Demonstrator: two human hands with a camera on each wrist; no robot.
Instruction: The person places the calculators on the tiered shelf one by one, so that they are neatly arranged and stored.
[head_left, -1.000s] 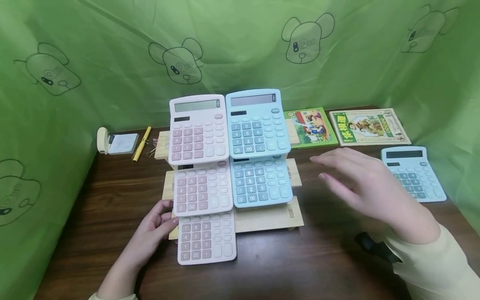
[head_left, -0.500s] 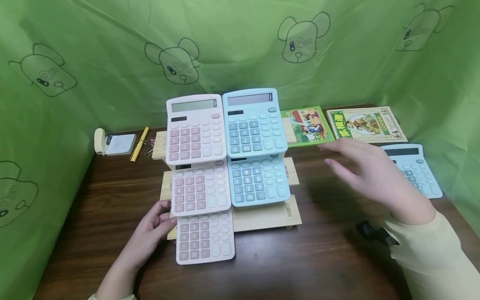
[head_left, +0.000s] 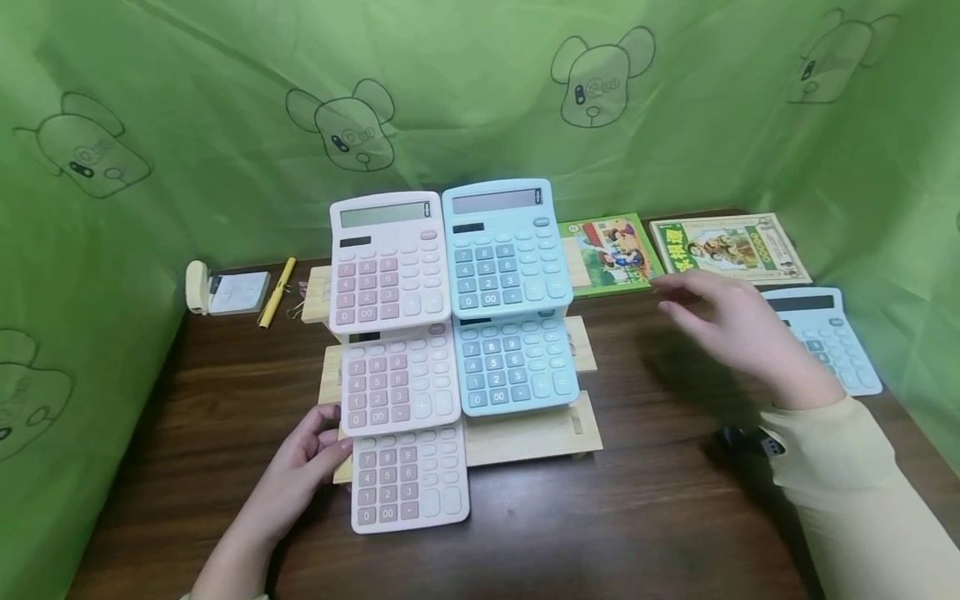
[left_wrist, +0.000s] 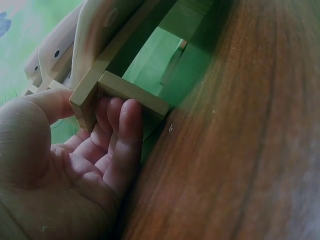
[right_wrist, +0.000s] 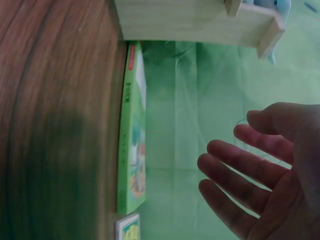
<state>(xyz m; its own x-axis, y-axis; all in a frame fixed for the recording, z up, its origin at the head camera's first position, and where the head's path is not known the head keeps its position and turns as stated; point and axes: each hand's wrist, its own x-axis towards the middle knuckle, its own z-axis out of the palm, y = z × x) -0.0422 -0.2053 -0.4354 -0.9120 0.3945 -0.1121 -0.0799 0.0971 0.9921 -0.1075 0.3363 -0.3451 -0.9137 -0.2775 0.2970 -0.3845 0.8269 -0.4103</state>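
A stepped wooden rack [head_left: 525, 435] carries three pink calculators, the top one [head_left: 388, 260], a middle one [head_left: 400, 382] and a bottom one [head_left: 409, 479]. Beside them on the upper steps lie two blue calculators, one above [head_left: 507, 246] and one below [head_left: 516, 363]. My left hand [head_left: 303, 457] grips the rack's lower left end; in the left wrist view the thumb presses the step's edge and the fingers curl beneath it. Holding nothing, my right hand [head_left: 731, 321] hovers right of the rack, fingers relaxed and apart in the right wrist view.
Another blue calculator [head_left: 825, 337] lies on the table [head_left: 585, 533] at the right. Two books, one green [head_left: 618, 254] and one cream [head_left: 731, 248], lie at the back. A stapler-like cream object [head_left: 198, 287], a notepad [head_left: 240, 293] and a yellow pen [head_left: 277, 292] are back left.
My right hand has drifted slightly right and back, away from the rack, still holding nothing. The left hand keeps its grip on the rack, and the calculators stay in place.
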